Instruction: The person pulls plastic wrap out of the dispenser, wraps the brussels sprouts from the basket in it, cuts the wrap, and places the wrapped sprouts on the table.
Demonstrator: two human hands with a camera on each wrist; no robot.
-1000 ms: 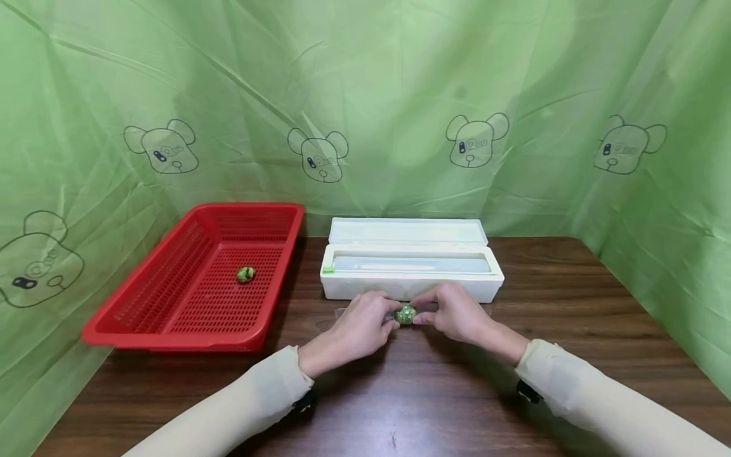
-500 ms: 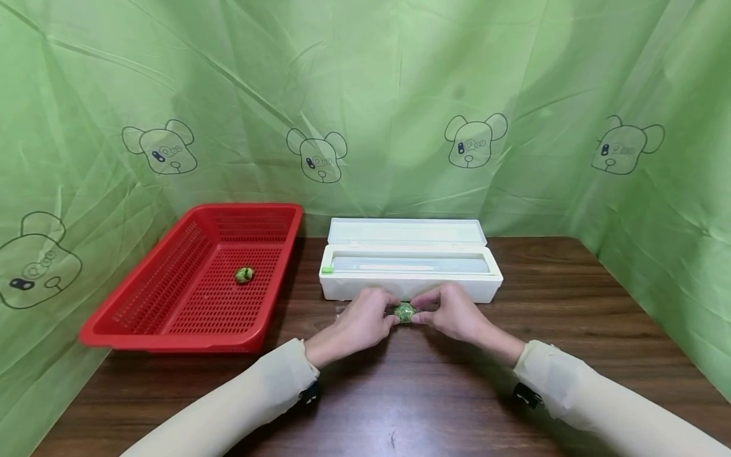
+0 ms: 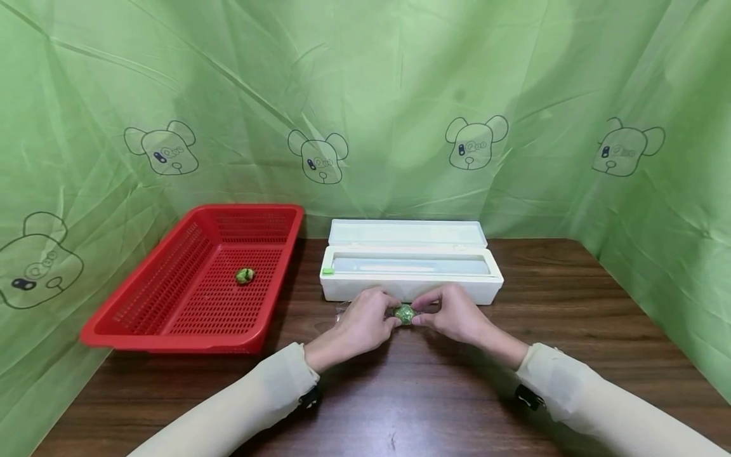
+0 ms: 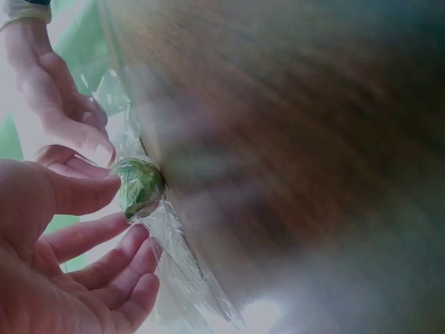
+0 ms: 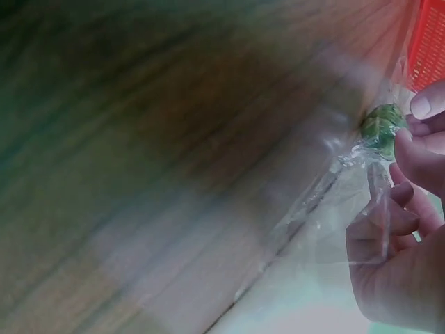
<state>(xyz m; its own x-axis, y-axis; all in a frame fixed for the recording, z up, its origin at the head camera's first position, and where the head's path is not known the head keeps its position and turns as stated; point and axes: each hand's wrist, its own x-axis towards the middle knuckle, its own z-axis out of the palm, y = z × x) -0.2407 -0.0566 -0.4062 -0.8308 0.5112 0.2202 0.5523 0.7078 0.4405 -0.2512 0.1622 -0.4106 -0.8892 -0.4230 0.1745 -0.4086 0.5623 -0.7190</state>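
A Brussels sprout [image 3: 405,314] wrapped in clear cling film [image 4: 177,257] is between my two hands, low over the table in front of the white box. My left hand [image 3: 365,322] pinches its left side, thumb and forefinger at the wrapped surface. From the other side my right hand [image 3: 454,315] pinches it the same way. Loose film trails out on both sides of the sprout [image 4: 139,186], past the fingers. In the right wrist view the film is bunched and creased beside the sprout [image 5: 381,129].
The white cling film dispenser box [image 3: 411,289] stands behind the hands, its lid [image 3: 407,233] raised, a green slider [image 3: 328,271] at its left end. To the left is a red plastic basket [image 3: 268,304] holding another sprout [image 3: 245,275]. A green curtain hangs around the brown table [image 3: 400,406].
The hands stay nearly in place around the wrapped sprout, with only slight finger shifts. The film sticking out beside the left hand looks more crumpled. Basket and box are unmoved.
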